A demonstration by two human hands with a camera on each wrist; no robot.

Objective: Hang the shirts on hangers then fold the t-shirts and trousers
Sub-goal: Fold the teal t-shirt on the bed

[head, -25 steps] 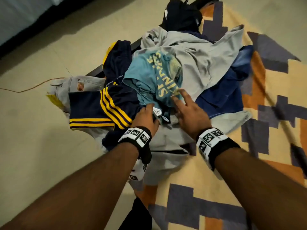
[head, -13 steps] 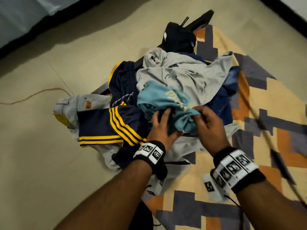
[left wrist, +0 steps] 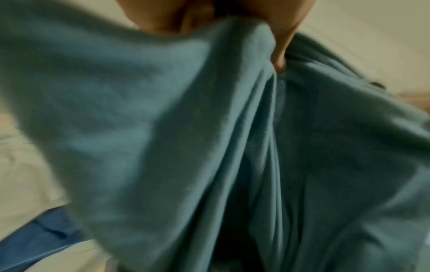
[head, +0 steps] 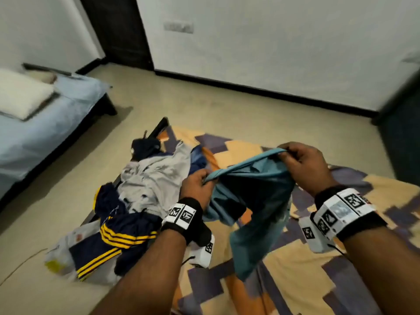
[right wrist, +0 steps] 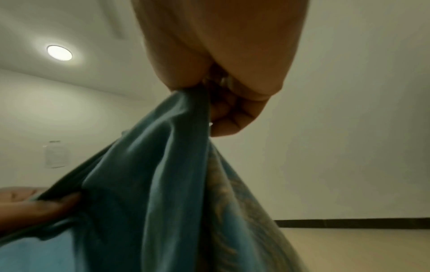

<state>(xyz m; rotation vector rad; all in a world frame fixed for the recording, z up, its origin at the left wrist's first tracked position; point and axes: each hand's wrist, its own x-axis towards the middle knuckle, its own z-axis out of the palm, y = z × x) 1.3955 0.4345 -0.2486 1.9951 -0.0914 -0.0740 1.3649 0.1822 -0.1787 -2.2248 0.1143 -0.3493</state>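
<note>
Held up off the heap at centre frame, a teal t-shirt (head: 254, 192), stretched by its upper edge between two hands and hanging clear above the patterned rug (head: 295, 269). Left hand (head: 196, 186) at the shirt's 9 o'clock corner, fingers (left wrist: 282, 53) curled round a bunched fold of the cloth; right hand (head: 304, 167) higher, at 1 o'clock, fingers (right wrist: 232, 117) likewise clenched on a gathered edge, seen from below in the right wrist view against white wall and a round ceiling light (right wrist: 59, 52). Faded print showing on the fabric below the right hand. Marker-tagged black wristbands on both wrists. Left behind at 9 o'clock of the shirt, the laundry pile (head: 141, 201) on the rug's edge and the beige floor (head: 204, 105): a grey garment (head: 154, 178) on top, navy shorts with yellow stripes (head: 118, 237) toward 7 o'clock, a dark cap-like item (head: 145, 146) at 12 o'clock, pale jeans (head: 61, 248) at the pile's outer edge, blue cloth beneath. At 10 o'clock of the frame, a bed (head: 45, 123) with light blue sheet and white pillow (head: 20, 96); at 12 o'clock, a dark door (head: 118, 30) in the white wall. Whole head view softened by motion blur.
</note>
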